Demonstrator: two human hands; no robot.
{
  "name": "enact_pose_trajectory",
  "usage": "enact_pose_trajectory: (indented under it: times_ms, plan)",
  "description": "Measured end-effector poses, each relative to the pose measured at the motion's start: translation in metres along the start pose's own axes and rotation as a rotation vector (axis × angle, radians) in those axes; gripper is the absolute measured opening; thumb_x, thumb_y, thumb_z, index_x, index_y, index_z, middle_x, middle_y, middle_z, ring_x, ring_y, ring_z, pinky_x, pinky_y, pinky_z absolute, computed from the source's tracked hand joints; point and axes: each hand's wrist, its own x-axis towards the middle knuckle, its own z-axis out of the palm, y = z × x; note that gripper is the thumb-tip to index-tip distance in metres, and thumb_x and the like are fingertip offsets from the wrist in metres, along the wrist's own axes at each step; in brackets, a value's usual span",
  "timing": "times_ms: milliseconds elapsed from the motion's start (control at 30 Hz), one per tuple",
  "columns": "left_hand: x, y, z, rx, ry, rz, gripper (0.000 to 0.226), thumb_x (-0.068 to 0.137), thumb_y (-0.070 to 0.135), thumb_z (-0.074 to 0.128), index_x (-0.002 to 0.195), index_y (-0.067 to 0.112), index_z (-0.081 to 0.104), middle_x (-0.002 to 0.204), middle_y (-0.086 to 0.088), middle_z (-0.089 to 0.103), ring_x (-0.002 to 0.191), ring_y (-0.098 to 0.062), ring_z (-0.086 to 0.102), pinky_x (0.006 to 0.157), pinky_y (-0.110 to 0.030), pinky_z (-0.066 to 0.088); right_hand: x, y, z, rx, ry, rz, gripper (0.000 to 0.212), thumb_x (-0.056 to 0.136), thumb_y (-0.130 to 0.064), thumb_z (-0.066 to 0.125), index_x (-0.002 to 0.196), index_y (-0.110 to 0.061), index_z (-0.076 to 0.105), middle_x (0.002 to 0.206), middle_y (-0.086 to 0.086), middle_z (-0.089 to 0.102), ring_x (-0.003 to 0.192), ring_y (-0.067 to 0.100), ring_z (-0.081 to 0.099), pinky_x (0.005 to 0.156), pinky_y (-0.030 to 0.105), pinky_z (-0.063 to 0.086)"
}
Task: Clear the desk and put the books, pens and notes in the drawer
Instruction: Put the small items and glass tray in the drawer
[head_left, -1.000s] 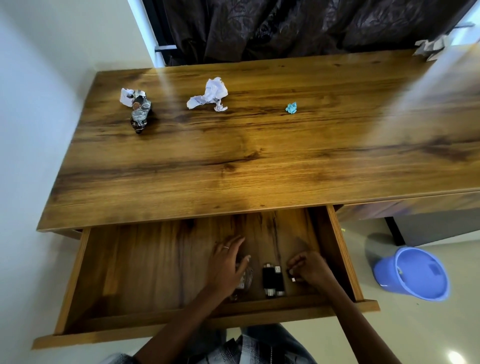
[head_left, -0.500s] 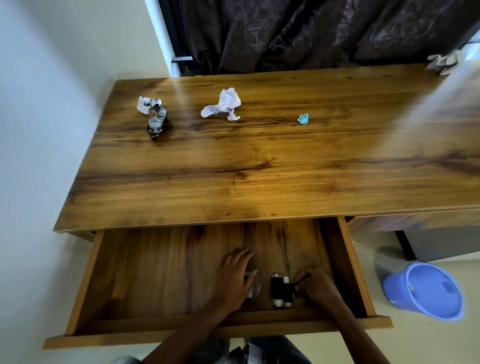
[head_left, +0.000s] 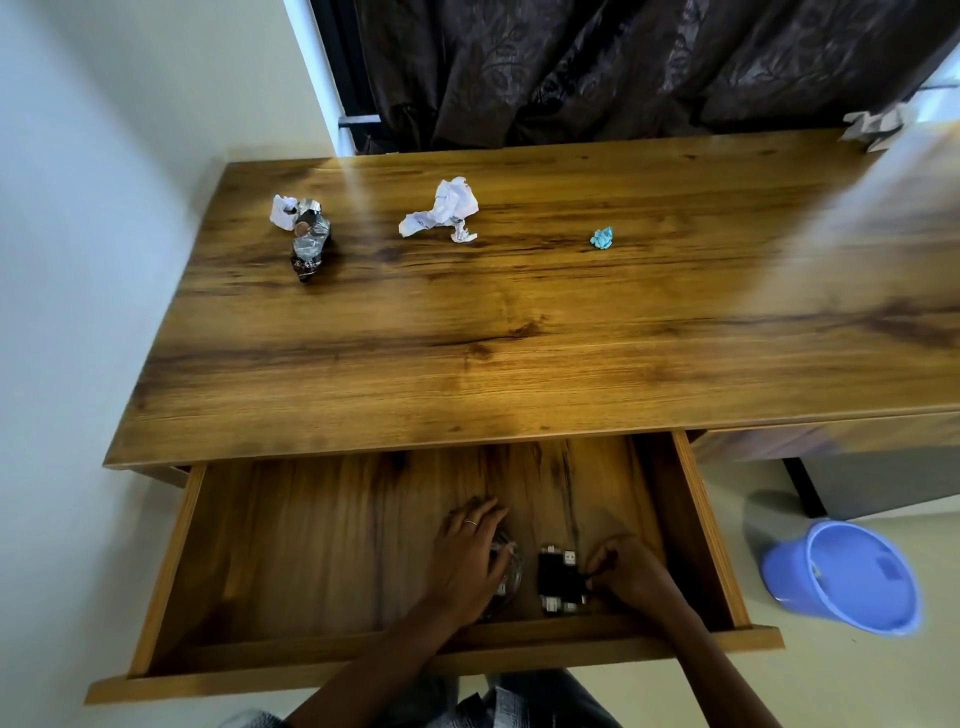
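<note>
The drawer (head_left: 332, 561) stood open at 6 o'clock. Inside, the right hand (head_left: 631, 574) pinched black sticks (head_left: 561, 577), apparently aligning them; the left hand (head_left: 467, 556) lay flat over a glass dish (head_left: 506, 571), steadying it. Crumpled paper (head_left: 447, 213) remained on the counter (head_left: 519, 338) at 12 o'clock.

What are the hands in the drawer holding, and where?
The right hand pinches the black gadgets at their right edge. The left hand rests over a clear round thing; its grip is hidden.
</note>
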Motion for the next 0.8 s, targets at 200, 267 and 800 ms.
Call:
enact_pose_trajectory:
  times_ms: [200,267,800]
  plan:
    - [0.0,-0.002,0.001,-0.004,0.013,0.018,0.051,0.098,0.044,0.033,0.146,0.027,0.028,0.155,0.01,0.021,0.143,-0.01,0.012,0.117,-0.031,0.015,-0.001,0.001,0.001,-0.057,-0.01,-0.005,0.016,0.079,-0.011,0.069,0.075,-0.022,0.057,0.085,-0.005,0.06,0.08,0.005,0.058,0.068,0.018,0.047]
    - [-0.001,-0.002,0.0,-0.012,0.009,0.017,0.05,0.098,0.043,0.034,0.146,0.027,0.029,0.155,0.009,0.022,0.142,-0.011,0.013,0.117,-0.032,0.015,-0.002,0.001,0.0,-0.087,-0.017,-0.007,0.015,0.08,-0.012,0.068,0.078,-0.022,0.057,0.086,-0.007,0.059,0.079,0.005,0.057,0.067,0.017,0.046]
    - [0.009,0.06,-0.025,0.421,-0.148,0.257,0.071,0.079,0.03,0.07,0.139,0.01,0.037,0.15,-0.01,0.032,0.145,-0.027,0.011,0.106,-0.046,-0.024,-0.003,-0.006,0.01,-0.08,0.111,0.052,0.007,0.09,-0.014,0.055,0.093,-0.02,0.055,0.091,0.0,0.059,0.082,0.015,0.062,0.073,0.026,0.054]
